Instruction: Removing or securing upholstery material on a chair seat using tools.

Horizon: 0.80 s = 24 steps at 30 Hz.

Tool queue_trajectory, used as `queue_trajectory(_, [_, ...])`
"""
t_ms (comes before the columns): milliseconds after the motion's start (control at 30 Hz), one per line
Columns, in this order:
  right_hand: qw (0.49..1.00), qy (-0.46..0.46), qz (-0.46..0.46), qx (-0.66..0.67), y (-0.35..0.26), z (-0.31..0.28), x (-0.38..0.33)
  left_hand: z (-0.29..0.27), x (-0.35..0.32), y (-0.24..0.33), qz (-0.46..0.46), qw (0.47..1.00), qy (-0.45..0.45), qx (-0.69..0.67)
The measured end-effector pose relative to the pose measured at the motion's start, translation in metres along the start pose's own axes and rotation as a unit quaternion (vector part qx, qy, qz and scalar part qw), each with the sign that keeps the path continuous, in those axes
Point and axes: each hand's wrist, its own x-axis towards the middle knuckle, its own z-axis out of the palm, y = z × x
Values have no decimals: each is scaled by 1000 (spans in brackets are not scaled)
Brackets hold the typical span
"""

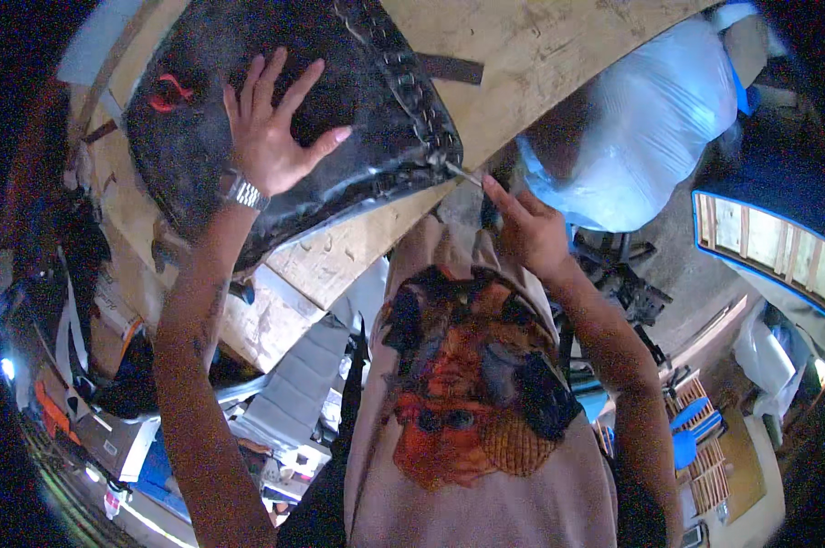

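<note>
A black leather-like cover (367, 114) lies stretched over a flat piece on the wooden bench, with a row of staples or stitches along its right edge. My left hand (271, 137) presses flat on it, fingers spread, a metal watch at the wrist. In my right hand (533, 233) is a thin metal-shafted hand tool (464, 173). Its tip touches the cover's near right corner, and my fist hides the handle, so its exact kind does not show. A red mark (170, 94) shows on the cover, left of my left hand.
The wooden bench (531, 55) runs under the cover, and a dark strip (451, 69) lies on it. To the right bulges a large translucent plastic bag (650, 119). Dark metal parts (631, 283) rest on the floor at the right. A grey ribbed piece (289, 402) sits below the bench.
</note>
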Motion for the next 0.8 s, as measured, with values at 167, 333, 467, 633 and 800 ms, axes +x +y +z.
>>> queue_trajectory(167, [987, -89, -14, -135, -35, -36, 11, -1, -7, -6, -18, 1000, -7, 12])
queue_trajectory(333, [991, 29, -32, 130, 40, 69, 8, -2, 4, -2, -13, 1000, -2, -2])
queue_trajectory(467, [957, 226, -105, 150, 14, 123, 26, -5, 2, 2, -28, 999, -6, -17])
queue_trajectory(633, [897, 147, 33, 416, 4, 148, 22, -5, 0, 0, -39, 999, -1, -14])
queue_trajectory(800, [909, 270, 1, 318, -24, 116, 18, -2, 1, 1, -39, 999, 12, -25])
